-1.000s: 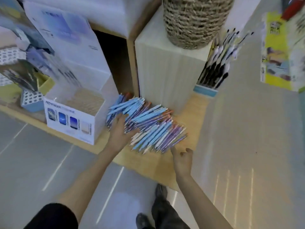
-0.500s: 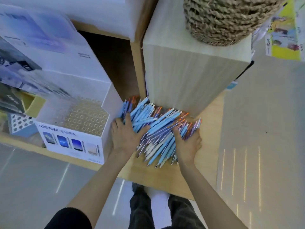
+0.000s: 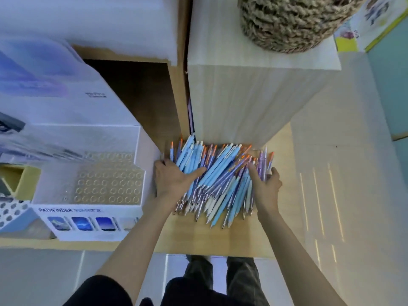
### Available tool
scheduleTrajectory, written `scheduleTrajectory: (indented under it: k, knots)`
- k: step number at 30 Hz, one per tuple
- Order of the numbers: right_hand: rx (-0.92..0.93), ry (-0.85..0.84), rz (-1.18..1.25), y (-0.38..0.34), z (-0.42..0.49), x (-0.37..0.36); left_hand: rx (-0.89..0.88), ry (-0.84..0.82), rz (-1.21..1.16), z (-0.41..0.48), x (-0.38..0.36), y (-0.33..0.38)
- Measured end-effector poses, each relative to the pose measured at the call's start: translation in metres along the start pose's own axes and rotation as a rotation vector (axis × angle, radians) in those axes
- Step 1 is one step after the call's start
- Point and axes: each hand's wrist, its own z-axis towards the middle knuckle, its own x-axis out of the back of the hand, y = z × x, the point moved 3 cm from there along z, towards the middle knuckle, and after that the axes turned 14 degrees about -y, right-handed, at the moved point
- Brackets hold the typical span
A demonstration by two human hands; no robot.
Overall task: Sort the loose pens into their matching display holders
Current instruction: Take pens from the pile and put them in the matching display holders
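Note:
A heap of loose pens (image 3: 220,180), mostly light blue with some purple and orange-tipped ones, lies on the wooden shelf (image 3: 220,239) against a pale wooden block. My left hand (image 3: 174,182) clasps the heap's left side, thumb laid over the blue pens. On the heap's right side, my right hand (image 3: 266,188) cups it, with purple pens between thumb and fingers. A white display holder (image 3: 108,180) labelled PATHFINDER, with rows of round holes holding no pens, stands just left of the heap.
The pale wooden block (image 3: 254,96) rises behind the heap with a woven basket (image 3: 291,21) on top. A blue perforated holder (image 3: 13,215) and a yellow box (image 3: 19,180) sit at the far left. My legs and the floor show below the shelf edge.
Both hands have closed in on the heap from either side, bunching the spread pens into a tighter pile. The view has moved closer and more directly over the shelf.

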Motion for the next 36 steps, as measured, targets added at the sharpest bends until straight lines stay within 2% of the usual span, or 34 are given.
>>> scheduleTrajectory:
  k: [5,10,17,27,30,33,36]
  knots:
    - [0.039,-0.092,-0.139,-0.004,0.008,-0.001,0.009,-0.074,-0.039,0.008,-0.005,-0.003]
    - [0.076,-0.004,-0.352,-0.001,0.002,-0.006,-0.03,-0.059,-0.15,-0.002,-0.013,-0.008]
    - [0.096,0.011,-0.39,0.008,-0.031,-0.016,-0.101,-0.044,-0.295,-0.029,-0.039,-0.007]
    - [0.055,0.075,-0.481,-0.002,-0.025,-0.028,-0.176,0.003,-0.301,-0.047,-0.062,0.012]
    - [0.106,0.004,-0.534,0.005,-0.027,-0.019,-0.178,-0.041,-0.307,-0.046,-0.06,0.01]
    - [0.15,-0.102,-0.484,0.01,-0.027,-0.007,-0.176,-0.098,-0.282,-0.04,-0.05,0.007]
    - [0.194,-0.143,-0.391,0.012,-0.026,0.003,-0.146,0.007,-0.241,-0.03,-0.029,-0.006]
